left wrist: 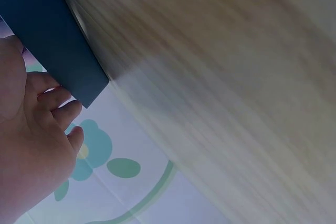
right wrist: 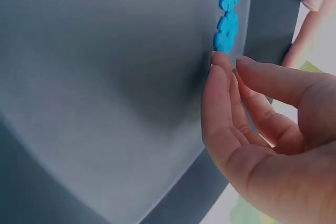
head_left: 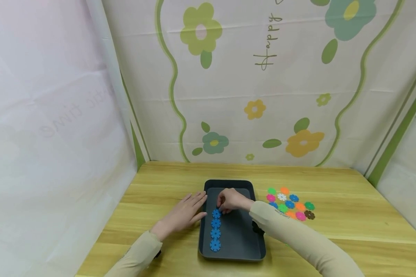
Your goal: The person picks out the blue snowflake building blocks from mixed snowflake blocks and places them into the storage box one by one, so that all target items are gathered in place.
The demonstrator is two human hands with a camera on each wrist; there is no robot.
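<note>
A dark grey tray (head_left: 240, 246) lies on the wooden table. Along its left side, several blue notched discs (head_left: 215, 233) form a straight row. My right hand (head_left: 230, 201) reaches into the tray at the far end of this row. Its curled fingers and thumb pinch around the edge of the last blue disc (right wrist: 226, 32); the fingertips partly cover that edge in the right wrist view. My left hand (head_left: 183, 212) rests against the tray's left rim with fingers extended. In the left wrist view, the fingers lie along the tray's outer wall (left wrist: 58, 35).
Right of the tray, loose notched discs in several colours lie on the table (head_left: 152, 192), among them a white one (head_left: 282, 197) and a brown one (head_left: 309, 214). My right forearm passes over the tray's right rim. A flower-printed curtain (head_left: 228, 84) hangs behind the table.
</note>
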